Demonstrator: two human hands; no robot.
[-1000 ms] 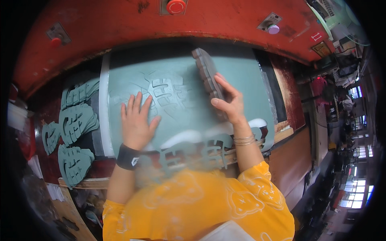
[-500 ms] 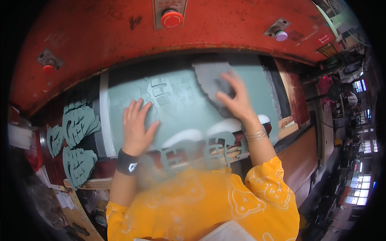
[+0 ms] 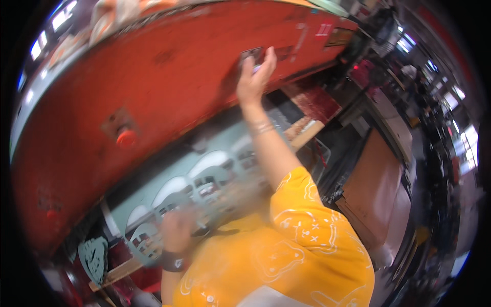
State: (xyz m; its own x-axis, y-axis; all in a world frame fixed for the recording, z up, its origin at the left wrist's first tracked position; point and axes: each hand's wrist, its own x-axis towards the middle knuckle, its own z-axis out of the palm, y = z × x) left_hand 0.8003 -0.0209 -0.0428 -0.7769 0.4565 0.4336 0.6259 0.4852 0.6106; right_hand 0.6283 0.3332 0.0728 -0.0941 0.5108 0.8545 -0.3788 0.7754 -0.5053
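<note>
Well, right hand point(image 3: 252, 84): up top, our fingers spread so the pale knob point(image 3: 257, 68) fits between.
Left hand point(image 3: 178, 230): lower left, blurred; we can't tell its grip.
Green sheet point(image 3: 146, 193): mid-left, holey edge nearest us.

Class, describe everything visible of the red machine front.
The red machine front looks like painted metal, scuffed and darkly smudged. It slants across the view, above the green sheet. Two round red buttons project from it; the right hand partly hides its pale knob, contact unclear.
</note>
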